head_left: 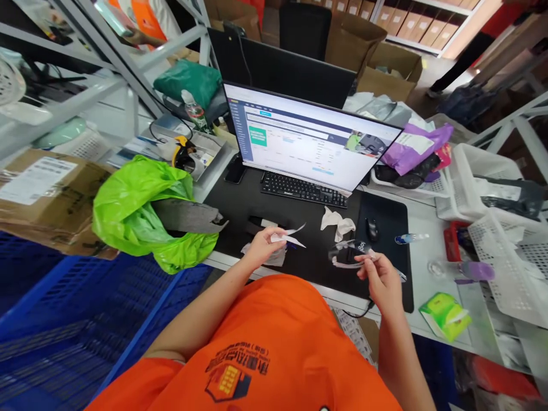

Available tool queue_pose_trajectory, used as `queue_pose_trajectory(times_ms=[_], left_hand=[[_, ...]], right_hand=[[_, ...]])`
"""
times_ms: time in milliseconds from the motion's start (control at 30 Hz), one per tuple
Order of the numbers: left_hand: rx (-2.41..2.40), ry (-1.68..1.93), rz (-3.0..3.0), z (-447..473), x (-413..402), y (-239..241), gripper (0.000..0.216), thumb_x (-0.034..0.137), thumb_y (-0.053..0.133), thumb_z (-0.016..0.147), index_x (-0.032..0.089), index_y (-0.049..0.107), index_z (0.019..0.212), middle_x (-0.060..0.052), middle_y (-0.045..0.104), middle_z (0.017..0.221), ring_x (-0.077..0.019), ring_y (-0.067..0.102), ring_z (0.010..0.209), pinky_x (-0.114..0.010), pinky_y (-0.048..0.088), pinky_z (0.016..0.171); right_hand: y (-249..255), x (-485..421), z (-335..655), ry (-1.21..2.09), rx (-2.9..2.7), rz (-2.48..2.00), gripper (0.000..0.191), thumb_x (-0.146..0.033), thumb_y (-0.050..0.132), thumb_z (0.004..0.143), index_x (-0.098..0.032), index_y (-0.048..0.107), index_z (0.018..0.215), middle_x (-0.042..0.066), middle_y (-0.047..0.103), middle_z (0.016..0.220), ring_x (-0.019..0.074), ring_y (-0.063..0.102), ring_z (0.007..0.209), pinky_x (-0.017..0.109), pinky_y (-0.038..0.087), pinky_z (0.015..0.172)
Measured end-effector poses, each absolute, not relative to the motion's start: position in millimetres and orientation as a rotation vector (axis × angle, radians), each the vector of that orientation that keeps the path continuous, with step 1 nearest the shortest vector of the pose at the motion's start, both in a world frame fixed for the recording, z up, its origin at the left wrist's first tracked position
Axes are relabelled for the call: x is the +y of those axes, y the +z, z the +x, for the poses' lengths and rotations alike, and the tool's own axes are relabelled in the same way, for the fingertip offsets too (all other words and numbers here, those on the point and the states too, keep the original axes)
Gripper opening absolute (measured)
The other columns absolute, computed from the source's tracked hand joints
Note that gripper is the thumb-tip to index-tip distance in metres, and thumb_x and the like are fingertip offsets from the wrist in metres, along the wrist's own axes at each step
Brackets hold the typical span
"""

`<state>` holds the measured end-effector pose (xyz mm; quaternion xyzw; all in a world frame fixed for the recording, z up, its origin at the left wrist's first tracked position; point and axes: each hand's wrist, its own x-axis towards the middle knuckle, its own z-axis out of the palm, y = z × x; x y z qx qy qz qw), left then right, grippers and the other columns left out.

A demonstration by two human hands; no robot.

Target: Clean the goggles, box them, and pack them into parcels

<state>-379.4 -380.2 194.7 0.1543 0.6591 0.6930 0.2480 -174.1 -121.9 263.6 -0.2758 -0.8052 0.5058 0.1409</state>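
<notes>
My left hand (262, 245) is closed on a thin white paper strip (290, 236) that sticks out to the right over the black desk mat (240, 200). My right hand (379, 277) pinches the edge of a clear plastic wrapping around a dark item (349, 253) lying on the mat. A crumpled white paper (337, 221) rests between the hands and the keyboard (303, 188). A black mouse (371, 229) sits just right of it.
A lit monitor (308, 137) stands behind the keyboard. A bright green plastic bag (141, 211) hangs at the left over blue crates (64, 319). White baskets (492, 188) with parcels fill the right. A green tissue pack (445, 315) and a small bottle (411, 238) lie nearby.
</notes>
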Motion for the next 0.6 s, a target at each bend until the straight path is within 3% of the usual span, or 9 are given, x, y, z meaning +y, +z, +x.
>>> queue_pose_trajectory(times_ms=[100,267,367,500,600], left_hand=[[1.97,1.826,0.484,-387,-392,187,0.021,0.037,0.077,0.072,0.018,0.069,0.076,-0.004,0.061,0.091,-0.019,0.06,0.092,-0.03,0.046,0.086],[2.294,1.564,0.417,-392,-412,154,0.02,0.034,0.071,0.074,0.019,0.059,0.065,-0.003,0.06,0.087,-0.0191,0.06,0.086,-0.032,0.048,0.084],[2.471,1.405,0.274,-389,-425,133,0.007,0.021,0.065,0.074,0.021,0.06,0.078,-0.002,0.058,0.084,-0.0208,0.059,0.086,-0.037,0.049,0.088],[2.586,1.376,0.152,-386,-435,116,0.041,0.009,0.065,0.068,0.02,0.058,0.107,-0.006,0.056,0.101,-0.0247,0.058,0.104,-0.042,0.048,0.097],[2.619,1.381,0.103,-387,-439,109,0.056,0.009,0.071,0.064,0.02,0.055,0.116,-0.01,0.054,0.116,-0.0281,0.055,0.118,-0.042,0.052,0.097]], right_hand=[[256,-127,-175,1.362,-2.337,-0.864,0.03,-0.048,0.054,0.096,-0.021,0.067,0.096,0.001,0.067,0.071,0.0147,0.063,0.063,0.028,0.05,0.065],[244,-148,-184,1.506,-2.158,-0.91,0.027,-0.046,0.056,0.093,-0.021,0.062,0.088,0.004,0.071,0.084,0.0133,0.064,0.062,0.027,0.054,0.061],[238,-158,-189,1.582,-2.096,-0.913,0.027,-0.047,0.06,0.09,-0.02,0.061,0.084,0.003,0.071,0.082,0.0124,0.063,0.059,0.025,0.054,0.057],[235,-166,-195,1.612,-2.085,-0.934,0.033,-0.051,0.061,0.09,-0.019,0.063,0.082,0.002,0.068,0.073,0.0121,0.061,0.055,0.024,0.053,0.053],[233,-169,-201,1.631,-2.033,-0.913,0.036,-0.054,0.058,0.092,-0.019,0.061,0.083,0.002,0.069,0.075,0.0117,0.062,0.054,0.024,0.053,0.052]])
